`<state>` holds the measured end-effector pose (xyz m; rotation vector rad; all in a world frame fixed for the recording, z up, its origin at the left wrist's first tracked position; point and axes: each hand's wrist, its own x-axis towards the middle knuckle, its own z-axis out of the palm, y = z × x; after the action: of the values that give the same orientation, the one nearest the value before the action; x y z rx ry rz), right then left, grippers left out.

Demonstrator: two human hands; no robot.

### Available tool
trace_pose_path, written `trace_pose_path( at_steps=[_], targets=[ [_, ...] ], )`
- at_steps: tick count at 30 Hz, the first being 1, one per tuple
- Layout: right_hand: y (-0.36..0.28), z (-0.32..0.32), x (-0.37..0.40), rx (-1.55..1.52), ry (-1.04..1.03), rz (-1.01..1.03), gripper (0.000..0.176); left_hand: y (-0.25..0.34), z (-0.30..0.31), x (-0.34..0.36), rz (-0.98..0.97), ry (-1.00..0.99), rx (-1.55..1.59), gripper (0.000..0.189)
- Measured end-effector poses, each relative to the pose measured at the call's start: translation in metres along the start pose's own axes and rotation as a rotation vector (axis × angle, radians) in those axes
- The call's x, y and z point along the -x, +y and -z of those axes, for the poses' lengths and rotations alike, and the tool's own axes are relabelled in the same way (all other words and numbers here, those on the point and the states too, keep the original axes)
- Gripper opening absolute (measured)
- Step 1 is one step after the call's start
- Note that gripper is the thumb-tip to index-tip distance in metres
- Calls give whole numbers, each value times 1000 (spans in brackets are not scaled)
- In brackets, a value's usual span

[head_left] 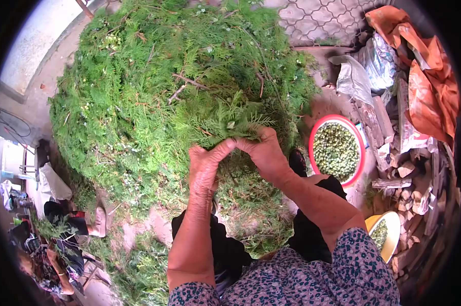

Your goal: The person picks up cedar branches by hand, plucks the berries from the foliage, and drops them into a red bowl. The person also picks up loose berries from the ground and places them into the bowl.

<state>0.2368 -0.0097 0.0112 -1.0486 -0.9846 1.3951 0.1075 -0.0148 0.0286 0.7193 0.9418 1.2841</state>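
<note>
Both my hands are closed on a leafy green arborvitae sprig [229,121], held over the front of a big heap of cut branches [138,97]. My left hand [208,159] grips it from the left, and my right hand [264,152] from the right, with the thumbs meeting in the middle. A small pale cone or bud shows among the leaves just above my thumbs. The undersides of my fingers are hidden behind the sprig and my hands.
A red-rimmed basin [312,148] of small green cones stands right of the heap. A yellow basin [394,239] holds more, near stacked firewood [406,196]. Sacks and an orange cloth [429,97] lie at upper right. Another person [49,255] sits at lower left with a branch.
</note>
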Motion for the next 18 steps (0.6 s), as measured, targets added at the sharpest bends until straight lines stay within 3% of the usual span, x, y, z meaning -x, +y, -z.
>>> trace_pose_path(
  at_steps=[2, 14, 16, 17, 18],
  targets=[
    [-2, -2, 1, 66, 10, 18, 21, -4, 3, -2, 94, 43, 55, 35],
    [-18, -6, 3, -19, -48, -31, 21, -9, 0, -11, -92, 211, 90, 22],
    [-25, -4, 0, -14, 196, 188, 16, -8, 1, -11, -176, 188, 4, 21],
    [-20, 0, -3, 111, 298, 391, 12, -8, 0, -10, -175, 190, 5, 21],
    [-24, 3, -5, 113, 297, 388, 12, -7, -2, -9, -192, 196, -22, 21]
  ],
)
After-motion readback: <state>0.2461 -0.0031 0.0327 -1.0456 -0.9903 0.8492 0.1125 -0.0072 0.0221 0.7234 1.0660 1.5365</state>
